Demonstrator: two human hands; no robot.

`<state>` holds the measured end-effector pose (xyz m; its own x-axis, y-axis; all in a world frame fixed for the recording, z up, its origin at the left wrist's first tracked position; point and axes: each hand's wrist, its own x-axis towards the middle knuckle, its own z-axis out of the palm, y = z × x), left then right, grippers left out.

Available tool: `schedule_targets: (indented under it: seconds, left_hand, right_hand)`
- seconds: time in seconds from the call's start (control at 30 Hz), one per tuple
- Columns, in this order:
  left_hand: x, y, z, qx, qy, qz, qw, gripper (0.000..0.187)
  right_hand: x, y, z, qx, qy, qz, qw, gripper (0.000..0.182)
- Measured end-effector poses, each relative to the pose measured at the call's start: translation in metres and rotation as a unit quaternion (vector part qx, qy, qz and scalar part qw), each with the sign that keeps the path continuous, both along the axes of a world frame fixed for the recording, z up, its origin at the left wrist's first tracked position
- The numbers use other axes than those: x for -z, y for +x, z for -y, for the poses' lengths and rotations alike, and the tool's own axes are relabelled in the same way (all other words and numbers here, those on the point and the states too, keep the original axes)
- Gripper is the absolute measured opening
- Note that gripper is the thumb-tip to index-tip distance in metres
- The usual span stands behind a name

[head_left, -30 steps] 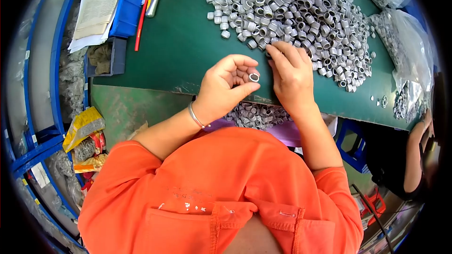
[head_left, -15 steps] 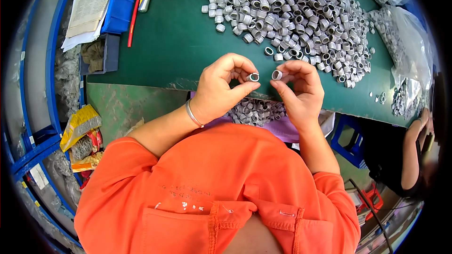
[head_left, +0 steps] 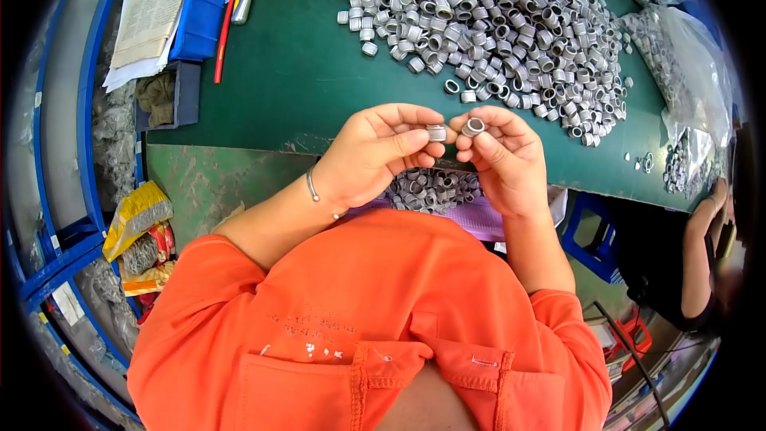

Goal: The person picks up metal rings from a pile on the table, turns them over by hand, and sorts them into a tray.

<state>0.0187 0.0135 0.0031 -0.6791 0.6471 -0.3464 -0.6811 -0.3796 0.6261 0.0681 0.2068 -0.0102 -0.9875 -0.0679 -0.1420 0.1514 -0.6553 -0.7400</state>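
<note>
My left hand (head_left: 375, 148) pinches a small grey metal ring (head_left: 436, 133) between thumb and fingers, its side facing up. Close beside it, my right hand (head_left: 507, 152) grips another metal ring (head_left: 474, 126), whose oval opening faces me. Both hands are near each other above the front edge of the green table (head_left: 271, 80). Beyond them lies a large heap of similar metal rings (head_left: 495, 20). Below my hands, more rings lie in a purple container (head_left: 471, 222) at my lap.
At the left stand a blue bin (head_left: 197, 20) with papers, a grey box (head_left: 179, 96) with cloth, and a red pen (head_left: 224, 44). Plastic bags of parts (head_left: 682, 64) lie at the right. A co-worker's arm (head_left: 698, 263) is at the right edge, near a blue stool (head_left: 590, 235).
My hands have come closer together, their fingers nearly touching. The left ring has turned from showing its opening to showing its side; the right ring has turned its opening upward.
</note>
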Motion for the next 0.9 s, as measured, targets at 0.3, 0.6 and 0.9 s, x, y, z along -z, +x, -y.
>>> schedule_targets:
  seconds: [0.3, 0.6, 0.9]
  left_hand:
    - [0.0, -0.003, 0.002, -0.009, 0.03, 0.083, 0.996, 0.02]
    - [-0.002, -0.006, 0.003, -0.036, -0.021, 0.023, 0.999, 0.02]
    - [-0.004, -0.008, -0.002, -0.017, -0.028, 0.011, 0.999, 0.024]
  right_hand:
    - [0.002, 0.005, -0.004, 0.005, -0.086, 0.026, 0.996, 0.023]
    - [-0.01, 0.011, -0.015, -0.096, 0.375, -0.216, 0.897, 0.023]
    - [0.002, -0.022, 0.005, 0.145, 0.704, -0.222, 0.659, 0.023]
